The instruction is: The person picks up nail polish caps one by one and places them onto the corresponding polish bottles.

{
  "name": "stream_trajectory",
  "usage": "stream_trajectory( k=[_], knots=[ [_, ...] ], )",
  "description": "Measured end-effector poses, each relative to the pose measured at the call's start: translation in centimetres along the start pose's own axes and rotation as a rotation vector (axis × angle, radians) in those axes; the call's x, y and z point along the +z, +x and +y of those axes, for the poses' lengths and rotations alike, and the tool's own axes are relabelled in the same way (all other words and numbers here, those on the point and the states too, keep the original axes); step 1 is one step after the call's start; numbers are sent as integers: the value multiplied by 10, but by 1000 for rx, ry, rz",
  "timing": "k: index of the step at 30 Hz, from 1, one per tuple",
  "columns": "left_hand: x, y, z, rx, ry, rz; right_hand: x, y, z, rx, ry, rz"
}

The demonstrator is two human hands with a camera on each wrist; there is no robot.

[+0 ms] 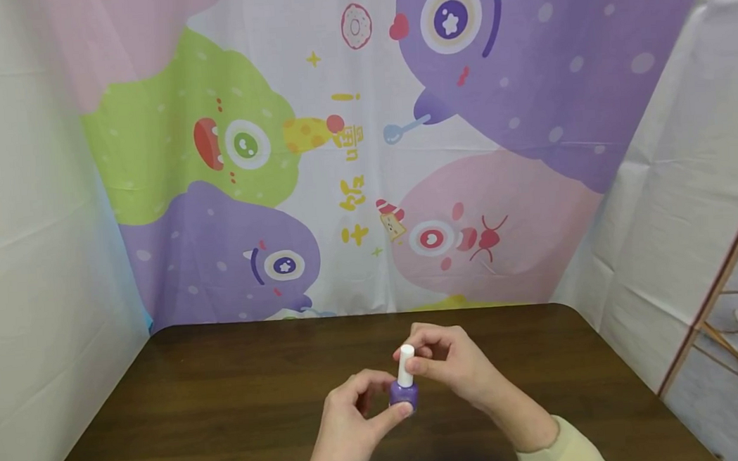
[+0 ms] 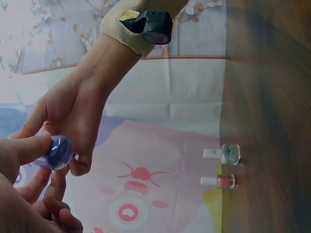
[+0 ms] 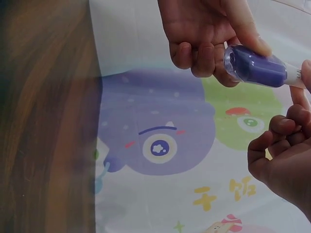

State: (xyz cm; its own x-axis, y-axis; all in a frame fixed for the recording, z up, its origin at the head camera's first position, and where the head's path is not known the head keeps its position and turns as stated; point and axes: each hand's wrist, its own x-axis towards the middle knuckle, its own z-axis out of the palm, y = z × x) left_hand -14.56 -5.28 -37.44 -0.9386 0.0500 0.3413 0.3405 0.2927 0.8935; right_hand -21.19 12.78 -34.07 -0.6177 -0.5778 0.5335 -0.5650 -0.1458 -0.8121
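Observation:
A nail polish bottle (image 1: 404, 395) with purple glass and a tall white cap (image 1: 406, 366) is held above the table, tilted slightly. My left hand (image 1: 353, 418) pinches the glass body between thumb and fingers. The right hand (image 1: 456, 366) grips the white cap from the other side, near its top. In the right wrist view the purple bottle (image 3: 257, 67) lies sideways across the picture, its cap partly covered by the right fingers. The cap meets the bottle's neck, with no brush showing. From the left wrist, the bottle's rounded base (image 2: 60, 152) faces the camera.
Two more nail polish bottles, one greyish glitter (image 2: 230, 154) and one reddish (image 2: 225, 181), both white-capped, stand on the dark wooden table (image 1: 240, 400) in the left wrist view. A cartoon-printed curtain (image 1: 359, 280) hangs behind the table. White cloth (image 1: 33, 230) flanks it.

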Motion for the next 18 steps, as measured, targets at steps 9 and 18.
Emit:
stream_trajectory(
  k=[9, 18],
  knots=[
    [1, 0, 1, -19, -4, 5, 4, 2, -2, 7, -3, 38],
    [4, 0, 2, -18, 1, 10, 6, 2, -1, 5, -7, 61]
  ],
)
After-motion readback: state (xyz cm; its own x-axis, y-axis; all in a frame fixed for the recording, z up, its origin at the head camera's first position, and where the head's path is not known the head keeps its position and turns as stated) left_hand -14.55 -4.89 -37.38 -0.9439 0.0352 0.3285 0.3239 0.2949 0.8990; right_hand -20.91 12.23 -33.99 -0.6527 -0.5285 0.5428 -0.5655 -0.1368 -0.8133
